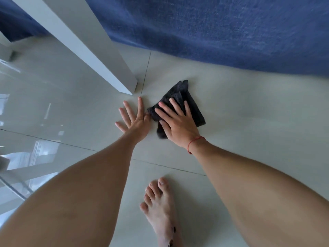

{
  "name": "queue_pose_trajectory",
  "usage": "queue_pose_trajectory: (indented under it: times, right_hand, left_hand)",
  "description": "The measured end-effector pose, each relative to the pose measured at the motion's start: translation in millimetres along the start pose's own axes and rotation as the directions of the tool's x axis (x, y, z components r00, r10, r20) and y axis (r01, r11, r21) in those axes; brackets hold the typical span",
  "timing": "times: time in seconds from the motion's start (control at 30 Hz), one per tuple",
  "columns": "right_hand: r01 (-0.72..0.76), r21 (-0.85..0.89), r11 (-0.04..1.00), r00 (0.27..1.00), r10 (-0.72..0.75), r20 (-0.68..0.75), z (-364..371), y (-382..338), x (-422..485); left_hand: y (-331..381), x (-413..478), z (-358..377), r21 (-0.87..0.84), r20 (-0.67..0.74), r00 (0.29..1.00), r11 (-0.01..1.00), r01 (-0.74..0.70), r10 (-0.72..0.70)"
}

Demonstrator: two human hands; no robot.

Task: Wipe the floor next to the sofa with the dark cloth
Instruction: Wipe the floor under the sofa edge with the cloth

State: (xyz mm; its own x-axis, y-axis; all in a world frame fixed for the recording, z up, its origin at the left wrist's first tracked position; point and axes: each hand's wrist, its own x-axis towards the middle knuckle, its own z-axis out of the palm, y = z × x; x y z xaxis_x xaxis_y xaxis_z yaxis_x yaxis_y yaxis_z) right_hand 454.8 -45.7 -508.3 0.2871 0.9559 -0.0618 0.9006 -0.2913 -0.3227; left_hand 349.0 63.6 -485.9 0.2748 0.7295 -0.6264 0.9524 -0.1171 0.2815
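A dark grey folded cloth lies on the pale tiled floor, a short way in front of the blue sofa. My right hand presses flat on the cloth with fingers spread, covering its near half; a red string sits on that wrist. My left hand rests flat on the bare tile just left of the cloth, fingers spread, its thumb close to the cloth's left edge and holding nothing.
A white table leg slants down to the floor just beyond my left hand. My bare foot stands on the tile below my arms. Glossy tiles with reflections stretch to the left.
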Motion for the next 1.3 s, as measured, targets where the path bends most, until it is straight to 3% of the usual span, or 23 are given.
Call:
queue_pose_trajectory:
  times: [0.1,0.2,0.27,0.33,0.4,0.47,0.63,0.87,0.93,1.0,1.07,1.1,1.17,1.2,1.3]
  right_hand:
    - [0.018,-0.026,0.999,1.0,-0.018,0.015,-10,39,-30]
    - [-0.234,-0.017,0.972,0.972,0.234,-0.003,-26,79,-71]
    - [-0.431,-0.013,0.902,0.902,0.431,0.006,-36,101,-93]
    - [-0.557,-0.012,0.831,0.831,0.557,0.001,-43,115,-104]
    - [-0.611,0.008,0.792,0.792,0.611,0.003,-48,122,-104]
    - [-0.647,0.038,0.762,0.762,0.647,0.003,-48,123,-97]
    - [-0.706,0.077,0.704,0.701,0.71,-0.073,-44,124,-48]
    - [-0.621,0.12,0.775,0.778,0.628,-0.025,-40,89,-2]
    - [-0.571,0.185,0.8,0.816,0.577,0.021,-45,92,-4]
    - [-0.559,0.28,0.78,0.808,0.588,-0.026,-52,102,-10]
    - [-0.616,0.341,0.71,0.695,0.694,-0.19,-59,111,-21]
    - [-0.674,0.371,0.639,0.591,0.768,-0.248,-63,117,-28]
    - [-0.785,0.415,0.46,0.416,0.888,-0.197,-73,126,-37]
    - [-0.824,0.401,0.399,0.379,0.916,-0.133,-76,130,-39]
    - [-0.852,0.39,0.349,0.381,0.924,0.006,-89,140,-33]
  left_hand:
    - [-3,2,-1,-0.001,0.01,1.0,1.0,-0.009,0.009]
    - [3,-6,1,-0.011,-0.065,0.998,1.0,0.01,-0.011]
    - [13,-12,7,0.006,-0.161,0.987,1.0,0.009,-0.008]
    - [35,-17,17,0.055,-0.215,0.973,0.996,-0.074,0.084]
    - [65,-19,30,0.127,-0.158,0.954,0.964,-0.235,0.253]
    - [90,-18,43,0.15,-0.071,0.946,0.941,-0.304,0.317]
    - [99,-9,55,0.201,-0.03,0.964,0.947,-0.252,0.263]
    - [100,-7,49,0.197,0.059,0.972,0.952,-0.233,0.226]
    - [101,-8,48,0.176,0.013,0.977,0.961,-0.214,0.215]
    - [112,-13,48,0.112,-0.199,0.947,0.966,-0.232,0.251]
    - [134,-19,46,0.05,-0.356,0.888,0.955,-0.292,0.29]
    - [148,-20,46,0.037,-0.34,0.887,0.946,-0.321,0.314]
    - [173,-20,49,0.04,-0.223,0.914,0.94,-0.339,0.339]
    - [182,-20,50,0.056,-0.176,0.926,0.943,-0.329,0.334]
    - [196,-17,56,0.089,-0.114,0.947,0.952,-0.292,0.301]
